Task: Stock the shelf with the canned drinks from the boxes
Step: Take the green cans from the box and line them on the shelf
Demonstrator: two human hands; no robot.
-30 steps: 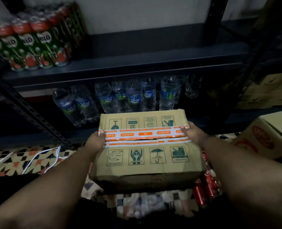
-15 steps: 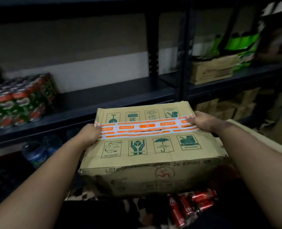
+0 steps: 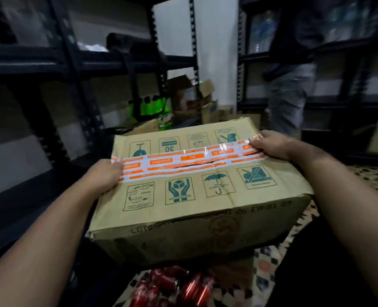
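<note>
A sealed brown cardboard box (image 3: 196, 196) with orange-and-white tape across its top is held up in front of me. My left hand (image 3: 103, 176) grips its left edge at the tape, fingers curled over the side. My right hand (image 3: 272, 145) grips the right edge, fingers on the tape's end. Red drink cans (image 3: 174, 286) lie on the patterned floor below the box. The dark metal shelf (image 3: 28, 60) stands to my left, its near levels bare.
A person in a dark top and grey trousers (image 3: 287, 85) stands at the right by another shelf unit (image 3: 361, 47). Open cartons (image 3: 196, 96) and green-wrapped bottles (image 3: 152, 107) sit further down the aisle. A patterned floor (image 3: 374, 180) shows at the right.
The box has risen and swung to the right with my view. The Milo cans and water bottles are out of sight; the aisle and a standing person have come into view.
</note>
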